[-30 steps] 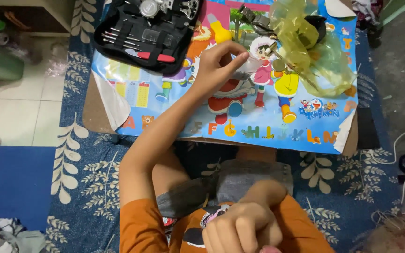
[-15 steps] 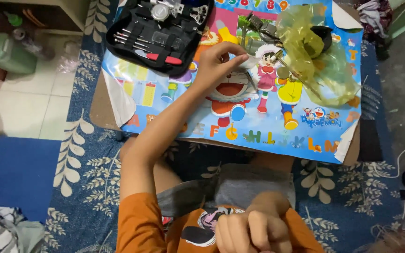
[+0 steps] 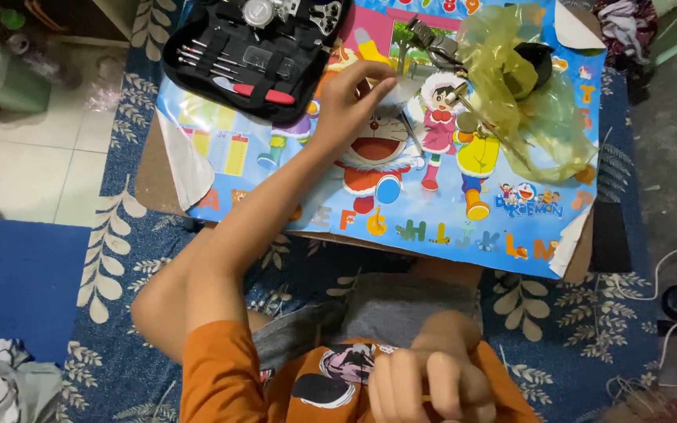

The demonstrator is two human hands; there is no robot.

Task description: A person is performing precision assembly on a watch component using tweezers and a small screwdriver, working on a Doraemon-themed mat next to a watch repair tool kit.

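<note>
step in hand, as judged: picking a small part off the work surface. the left hand [image 3: 354,98] reaches out over the low table covered with a colourful cartoon alphabet poster [image 3: 464,227], its fingers drawn together in a pinch on something small and pale at the fingertips; what that item is cannot be told. the pinch sits just right of the open black zip tool case with screwdrivers and a red-handled tool [image 3: 256,55], and left of the crumpled yellow transparent plastic bag [image 3: 523,102] that lies among small metal parts. a slim dark tool [image 3: 410,133] lies on the poster just beside the hand.

the right hand [image 3: 432,384] is held close to the body at the orange shirt, fingers curled shut; whether it grips anything cannot be told.

next move, as judged, calls for a steady pinch and a clean lift, clear of the case edge.
</note>
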